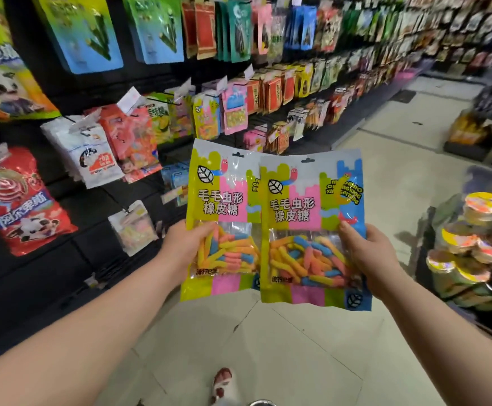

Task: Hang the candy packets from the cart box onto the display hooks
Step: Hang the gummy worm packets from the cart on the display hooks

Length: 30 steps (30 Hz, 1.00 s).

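Note:
I hold two gummy-worm candy packets upright in front of me, side by side. My left hand (184, 244) grips the left packet (224, 200) by its left edge, thumb on the front. The right packet (303, 218) overlaps the first one's right side, and my right hand (367, 253) grips it by its right edge. Both packets are striped yellow-green, pink and blue with a clear window showing coloured worms, and each has a hang hole at the top. The display hooks (162, 101) with hanging snack bags run along the black wall on the left.
Hanging bags fill the display: a red candy bag (25, 206), white bags (89, 153), and a matching worm packet (206, 118) higher up. A stack of colourful tubs (479, 244) sits at the right. Tiled aisle floor (400, 136) stretches ahead; my foot (224, 382) is below.

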### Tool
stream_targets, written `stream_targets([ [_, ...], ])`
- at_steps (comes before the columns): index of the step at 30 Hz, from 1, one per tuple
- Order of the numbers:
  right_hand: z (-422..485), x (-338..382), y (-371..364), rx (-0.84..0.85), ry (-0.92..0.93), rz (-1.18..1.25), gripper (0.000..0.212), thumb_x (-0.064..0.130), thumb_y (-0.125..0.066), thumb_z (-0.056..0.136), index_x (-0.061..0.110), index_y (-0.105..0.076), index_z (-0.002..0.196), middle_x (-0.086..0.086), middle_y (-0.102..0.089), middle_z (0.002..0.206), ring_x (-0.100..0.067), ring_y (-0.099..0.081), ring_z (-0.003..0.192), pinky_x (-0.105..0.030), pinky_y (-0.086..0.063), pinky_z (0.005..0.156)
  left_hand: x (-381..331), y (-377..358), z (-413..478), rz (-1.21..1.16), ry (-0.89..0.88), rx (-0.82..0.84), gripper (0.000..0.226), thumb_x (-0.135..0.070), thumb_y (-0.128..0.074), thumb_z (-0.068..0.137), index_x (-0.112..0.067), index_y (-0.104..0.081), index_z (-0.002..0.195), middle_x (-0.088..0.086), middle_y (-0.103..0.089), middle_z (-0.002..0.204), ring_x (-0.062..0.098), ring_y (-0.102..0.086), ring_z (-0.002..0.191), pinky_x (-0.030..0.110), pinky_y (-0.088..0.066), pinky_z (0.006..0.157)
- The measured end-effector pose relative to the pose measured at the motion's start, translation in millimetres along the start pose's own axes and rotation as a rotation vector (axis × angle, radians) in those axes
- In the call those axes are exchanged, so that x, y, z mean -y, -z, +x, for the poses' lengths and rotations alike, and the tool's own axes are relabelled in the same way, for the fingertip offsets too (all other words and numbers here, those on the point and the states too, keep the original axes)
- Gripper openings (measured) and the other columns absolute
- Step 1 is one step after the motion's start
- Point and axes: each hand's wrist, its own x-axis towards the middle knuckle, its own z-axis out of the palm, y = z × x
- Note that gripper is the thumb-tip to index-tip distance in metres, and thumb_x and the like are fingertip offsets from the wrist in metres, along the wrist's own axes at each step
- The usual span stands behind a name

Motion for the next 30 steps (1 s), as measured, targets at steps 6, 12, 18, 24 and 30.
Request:
stream_targets([
  [6,57,8,19,-0.069,0.010,-0.006,0.018,0.036,-0.058,0.093,0.019,-0.064,0.091,-0.008,-0.072,0.088,-0.028,-0.070,0.079,-0.041,-0.059,0.073,-12,-55,64,-0.024,-0.007,0.091,0.015,-0.007,-0.059,0.093,-0.018,-0.067,0.085,0.001,-0.070,0.075,0.015,-0.070,0.062,0.025,-0.056,0.052],
  [12,137,25,19,-0.119,0.010,-0.039,0.019,0.037,-0.057,0.093,0.019,-0.063,0.091,-0.006,-0.071,0.085,-0.025,-0.069,0.076,-0.034,-0.056,0.066,-34,-96,143,-0.037,0.013,0.150,0.012,-0.010,-0.060,0.093,-0.018,-0.068,0.088,0.012,-0.070,0.093,0.030,-0.067,0.085,0.041,-0.054,0.083],
  [18,210,32,6,-0.147,-0.007,-0.073,0.030,0.040,-0.058,0.091,0.011,-0.067,0.093,-0.013,-0.072,0.089,-0.031,-0.070,0.082,-0.042,-0.056,0.076,-49,-118,219,-0.026,0.015,0.170,0.010,-0.012,-0.060,0.093,-0.013,-0.070,0.095,0.019,-0.071,0.104,0.036,-0.068,0.096,0.046,-0.055,0.086],
  [24,266,30,12,-0.136,-0.046,-0.045,0.025,0.037,-0.059,0.091,0.014,-0.066,0.084,-0.016,-0.072,0.089,-0.033,-0.070,0.080,-0.047,-0.058,0.078,-51,-146,263,-0.046,0.032,0.173,0.010,-0.011,-0.059,0.094,-0.013,-0.069,0.092,0.012,-0.073,0.090,0.030,-0.069,0.083,0.036,-0.057,0.072],
  [30,345,23,37,-0.081,-0.073,-0.016,0.029,0.041,-0.061,0.089,0.013,-0.068,0.090,-0.014,-0.074,0.089,-0.034,-0.071,0.081,-0.054,-0.057,0.082,-55,-198,302,-0.062,0.027,0.123,0.012,-0.012,-0.059,0.093,-0.015,-0.070,0.090,0.009,-0.074,0.087,0.028,-0.070,0.079,0.039,-0.056,0.076],
])
